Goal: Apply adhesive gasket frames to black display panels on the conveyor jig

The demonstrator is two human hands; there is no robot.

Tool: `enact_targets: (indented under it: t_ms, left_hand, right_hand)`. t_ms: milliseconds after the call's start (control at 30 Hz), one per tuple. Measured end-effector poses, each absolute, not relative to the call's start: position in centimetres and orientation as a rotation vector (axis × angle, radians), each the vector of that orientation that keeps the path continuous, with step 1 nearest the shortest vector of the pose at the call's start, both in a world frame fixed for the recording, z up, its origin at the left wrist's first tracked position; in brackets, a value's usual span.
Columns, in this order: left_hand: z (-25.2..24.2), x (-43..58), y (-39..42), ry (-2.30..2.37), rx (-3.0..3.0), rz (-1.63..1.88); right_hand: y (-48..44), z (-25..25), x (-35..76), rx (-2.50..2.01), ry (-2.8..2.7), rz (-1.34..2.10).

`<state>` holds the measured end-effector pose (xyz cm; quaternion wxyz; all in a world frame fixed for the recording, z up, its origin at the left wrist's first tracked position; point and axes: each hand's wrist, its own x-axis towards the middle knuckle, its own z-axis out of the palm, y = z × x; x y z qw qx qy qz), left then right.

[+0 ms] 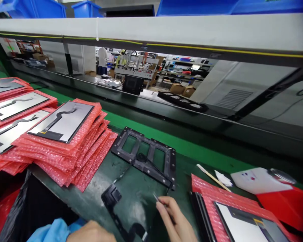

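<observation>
My right hand (175,218) is closed on a thin metal tool (156,197) that looks like tweezers, its tip pointing up and left over the bench. My left hand (91,232), in a light blue sleeve, is at the bottom edge; its fingers are blurred and cut off. Between the hands lies a black moulded part (113,196) with a flat module and a thin cable, nearest to my left hand. Beyond it rests a black fixture frame (146,168) with several rectangular openings; a dark cable lies across it.
Left, display panels (65,117) lie on piled red bubble-wrap bags (91,158). Right, another panel (249,222) lies on red bubble wrap, near a wooden-handled swab (213,177), a white tissue (223,178) and a white bottle (259,181). A shelf (151,32) with blue bins spans overhead.
</observation>
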<state>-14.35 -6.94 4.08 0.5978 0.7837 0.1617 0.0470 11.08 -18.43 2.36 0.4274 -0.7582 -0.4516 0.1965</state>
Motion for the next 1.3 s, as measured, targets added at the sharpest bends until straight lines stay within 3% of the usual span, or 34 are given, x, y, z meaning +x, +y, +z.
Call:
enact_targets:
  t_ms: [200, 400, 700, 1300]
  left_hand:
    - [1.2, -14.4, -3.5, 0.727, 2.259, 0.561]
    - [-0.7, -14.2, -3.5, 0.663, 2.486, 0.574]
    - [0.1, -12.7, -3.9, 0.658, 2.559, 0.547]
    - [0.7, -7.2, -1.7, 0.796, 2.217, 0.517]
  right_hand:
    - [-14.9, 2.3, 7.5, -1.881, -1.524, 0.389]
    - [-13.2, 1.2, 6.1, -1.879, -1.613, 0.331]
    - [-12.5, 0.6, 6.5, -1.871, -1.611, 0.367]
    - [-12.0, 0.1, 7.2, -1.761, -1.465, 0.367]
